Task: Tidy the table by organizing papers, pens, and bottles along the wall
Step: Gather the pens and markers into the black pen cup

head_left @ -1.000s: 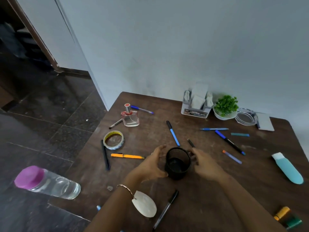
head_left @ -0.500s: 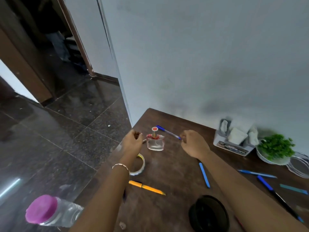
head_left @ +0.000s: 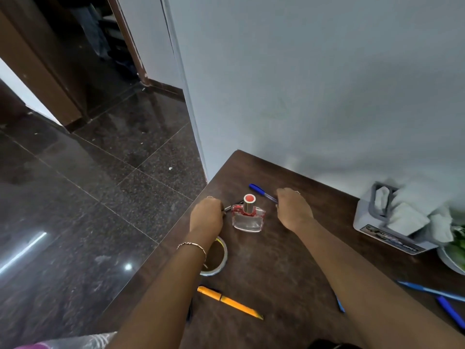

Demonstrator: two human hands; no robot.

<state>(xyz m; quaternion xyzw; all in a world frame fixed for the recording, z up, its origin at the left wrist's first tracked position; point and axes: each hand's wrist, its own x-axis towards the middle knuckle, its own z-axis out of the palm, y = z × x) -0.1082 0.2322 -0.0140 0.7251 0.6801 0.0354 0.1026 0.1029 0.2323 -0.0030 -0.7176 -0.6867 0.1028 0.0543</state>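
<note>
Blue pen [head_left: 261, 193] aslant in right hand [head_left: 293, 210] — cap wallward; dark pen [head_left: 228, 208] in left hand [head_left: 206, 215]

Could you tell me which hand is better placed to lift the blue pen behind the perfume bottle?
Right: the right hand pinches the blue pen at its near end, while the left hand, beyond the perfume bottle, holds a dark pen.

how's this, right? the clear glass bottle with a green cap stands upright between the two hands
Wrong in one respect: the cap is red, not green. In the head view the clear glass bottle stands upright between the left hand and right hand.
</note>
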